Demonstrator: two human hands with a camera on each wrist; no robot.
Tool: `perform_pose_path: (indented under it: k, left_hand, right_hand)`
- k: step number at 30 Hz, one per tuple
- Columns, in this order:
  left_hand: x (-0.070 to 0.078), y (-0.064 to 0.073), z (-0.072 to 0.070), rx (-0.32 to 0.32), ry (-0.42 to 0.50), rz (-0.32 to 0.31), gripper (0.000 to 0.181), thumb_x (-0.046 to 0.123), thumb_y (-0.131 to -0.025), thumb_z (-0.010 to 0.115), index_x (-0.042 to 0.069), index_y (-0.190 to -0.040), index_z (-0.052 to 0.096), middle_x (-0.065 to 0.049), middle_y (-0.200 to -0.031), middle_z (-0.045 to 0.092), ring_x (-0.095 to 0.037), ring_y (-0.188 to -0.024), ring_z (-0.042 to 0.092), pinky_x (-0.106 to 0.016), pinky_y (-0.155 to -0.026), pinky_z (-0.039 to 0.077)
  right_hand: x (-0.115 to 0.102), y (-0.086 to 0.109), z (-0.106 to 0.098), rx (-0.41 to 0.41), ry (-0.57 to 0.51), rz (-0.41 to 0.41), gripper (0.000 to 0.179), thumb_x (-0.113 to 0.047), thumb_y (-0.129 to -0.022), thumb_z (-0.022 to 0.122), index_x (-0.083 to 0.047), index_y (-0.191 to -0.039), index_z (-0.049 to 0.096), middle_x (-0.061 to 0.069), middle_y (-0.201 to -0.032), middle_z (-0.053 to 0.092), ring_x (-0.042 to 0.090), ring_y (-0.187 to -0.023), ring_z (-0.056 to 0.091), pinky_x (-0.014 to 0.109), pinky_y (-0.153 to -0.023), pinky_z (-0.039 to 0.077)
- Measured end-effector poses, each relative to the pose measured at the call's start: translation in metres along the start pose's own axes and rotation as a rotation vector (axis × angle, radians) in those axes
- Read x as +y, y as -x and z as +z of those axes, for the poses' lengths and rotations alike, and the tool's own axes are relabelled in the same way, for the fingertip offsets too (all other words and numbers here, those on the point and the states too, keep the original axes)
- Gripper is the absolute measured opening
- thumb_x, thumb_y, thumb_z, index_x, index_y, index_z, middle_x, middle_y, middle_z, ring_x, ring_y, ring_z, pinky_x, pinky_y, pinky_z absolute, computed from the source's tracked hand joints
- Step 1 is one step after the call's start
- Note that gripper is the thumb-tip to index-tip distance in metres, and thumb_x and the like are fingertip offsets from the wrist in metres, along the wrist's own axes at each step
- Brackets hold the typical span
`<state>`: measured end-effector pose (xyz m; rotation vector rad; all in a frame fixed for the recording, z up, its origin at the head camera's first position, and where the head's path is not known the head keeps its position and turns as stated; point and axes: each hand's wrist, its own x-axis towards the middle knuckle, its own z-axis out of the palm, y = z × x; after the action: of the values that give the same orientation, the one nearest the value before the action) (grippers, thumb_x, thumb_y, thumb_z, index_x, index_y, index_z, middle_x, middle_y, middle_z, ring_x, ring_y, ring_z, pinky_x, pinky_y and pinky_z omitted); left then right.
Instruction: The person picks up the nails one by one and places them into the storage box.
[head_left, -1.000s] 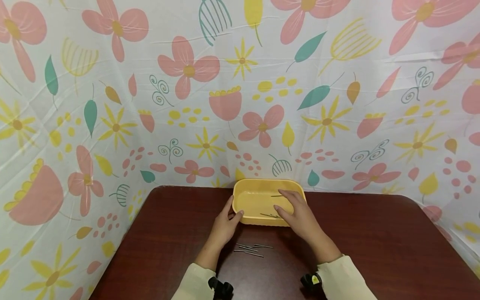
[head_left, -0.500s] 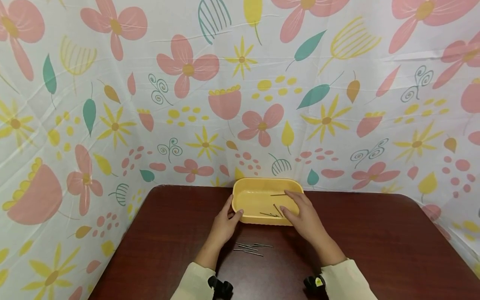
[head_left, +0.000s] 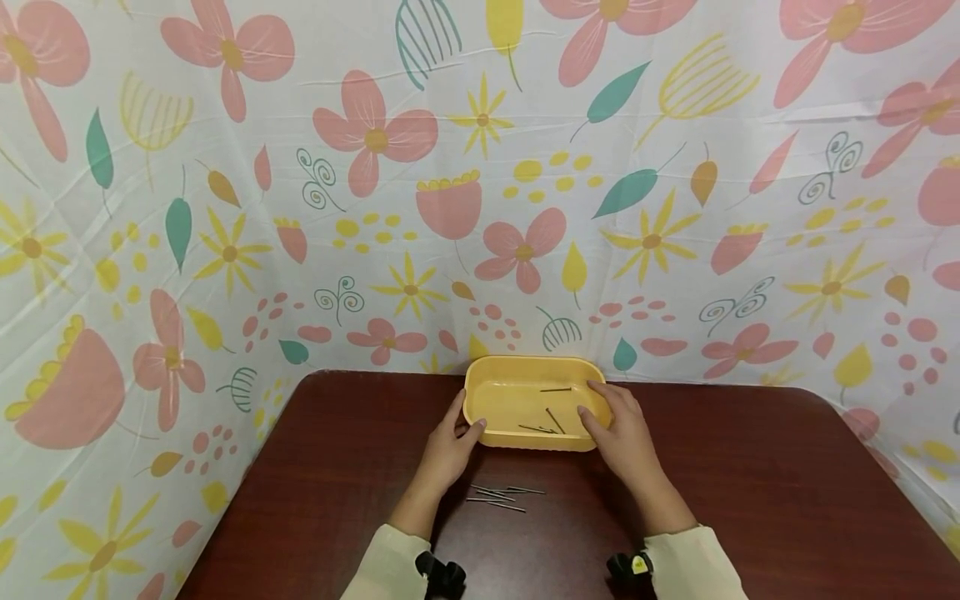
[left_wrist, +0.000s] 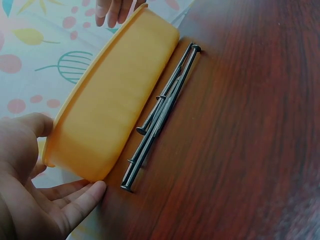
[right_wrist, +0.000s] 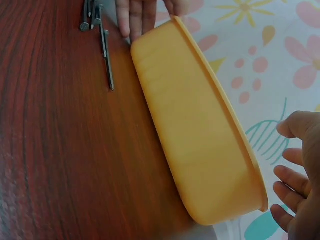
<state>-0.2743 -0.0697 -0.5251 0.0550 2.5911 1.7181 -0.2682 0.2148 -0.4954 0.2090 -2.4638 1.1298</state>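
Note:
A yellow plastic tray (head_left: 536,442) stands at the back of the table. My left hand (head_left: 444,454) grips its left end, thumb at the rim and fingers along the outer wall, as the left wrist view also shows of this hand (left_wrist: 35,175). Over the tray's right end is my right hand (head_left: 628,437), fingers loosely spread and holding nothing. In the right wrist view that hand (right_wrist: 300,175) is apart from the rim. Several nails lie on the tray floor, one nail (head_left: 556,389) towards the back and another nail (head_left: 554,421) slanted nearer the front.
Several more metal nails (head_left: 501,497) lie in a loose bunch on the dark red-brown table (head_left: 360,467), in front of the tray and between the forearms. A flower-print cloth (head_left: 525,325) hangs right behind the tray and along the sides.
My right hand has drawn back to the right over the tray, leaving a back nail and a slanted nail uncovered on its floor. The left hand keeps its place on the tray.

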Motion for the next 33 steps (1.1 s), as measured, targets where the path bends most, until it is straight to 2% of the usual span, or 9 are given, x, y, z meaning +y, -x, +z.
perform_pose_path:
  k: [8, 17, 21, 33]
  left_hand:
    - [0.000, 0.000, 0.000, 0.004, 0.006, -0.001, 0.070, 0.042, -0.101, 0.059, 0.033, -0.161, 0.025, -0.017, -0.150, 0.053, -0.036, -0.131, 0.057, -0.049, -0.102, 0.052]
    - [0.000, 0.000, 0.001, 0.000, -0.001, 0.008, 0.070, 0.042, -0.102, 0.058, 0.029, -0.162, 0.026, -0.019, -0.150, 0.052, -0.038, -0.130, 0.057, -0.049, -0.100, 0.053]
    - [0.000, 0.000, 0.002, -0.001, -0.002, 0.010, 0.069, 0.041, -0.102, 0.059, 0.029, -0.162, 0.026, -0.018, -0.149, 0.053, -0.037, -0.130, 0.058, -0.049, -0.099, 0.053]
    - [0.001, 0.001, 0.000, 0.005, -0.007, 0.006, 0.070, 0.039, -0.102, 0.059, 0.028, -0.162, 0.025, -0.019, -0.149, 0.052, -0.038, -0.130, 0.058, -0.050, -0.099, 0.053]
  right_hand:
    - [0.004, 0.003, -0.001, 0.036, -0.023, 0.112, 0.046, -0.019, -0.098, 0.067, -0.004, -0.140, 0.058, 0.021, -0.142, 0.050, 0.040, -0.136, 0.042, 0.059, -0.111, 0.035]
    - [0.011, 0.009, 0.000, 0.041, -0.041, 0.153, 0.045, -0.019, -0.099, 0.064, -0.003, -0.141, 0.056, 0.020, -0.148, 0.045, 0.040, -0.139, 0.040, 0.061, -0.111, 0.034]
    - [0.015, 0.011, -0.003, 0.032, -0.038, 0.166, 0.045, -0.018, -0.100, 0.062, -0.003, -0.142, 0.055, 0.022, -0.148, 0.043, 0.041, -0.138, 0.042, 0.061, -0.111, 0.034]
    - [0.020, 0.013, -0.002, -0.052, -0.046, 0.281, 0.054, -0.023, -0.102, 0.058, -0.002, -0.150, 0.045, 0.026, -0.152, 0.038, 0.043, -0.144, 0.037, 0.062, -0.116, 0.029]
